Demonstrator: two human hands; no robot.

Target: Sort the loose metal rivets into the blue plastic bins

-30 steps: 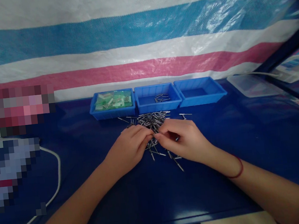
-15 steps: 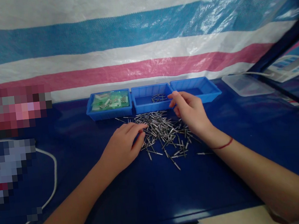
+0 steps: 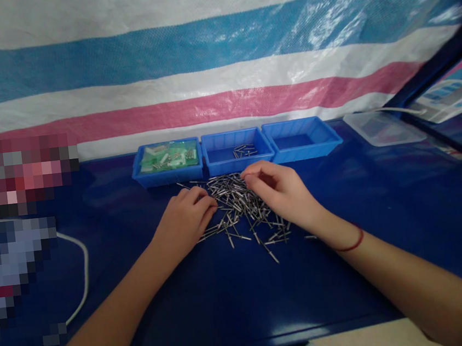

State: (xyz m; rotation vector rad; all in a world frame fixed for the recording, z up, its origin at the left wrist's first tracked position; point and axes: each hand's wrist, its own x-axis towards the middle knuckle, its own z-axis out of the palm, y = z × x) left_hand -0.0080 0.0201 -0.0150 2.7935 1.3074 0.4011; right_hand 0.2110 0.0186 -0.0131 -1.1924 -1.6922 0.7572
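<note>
Right hand [image 3: 283,190] back at metal rivets [image 3: 240,198] (slender, shiny); both hands [image 3: 184,217] curled, hold unclear.

Striped sheet [image 3: 201,44], white cable [image 3: 86,260], perhaps a translucent lid [image 3: 385,128].

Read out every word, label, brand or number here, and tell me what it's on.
No text is readable.
Metal pins: no marking legible at this size.
Blue bins: no lettering visible.
Green bag: no print legible.
Striped sheet: no lettering visible.
</note>
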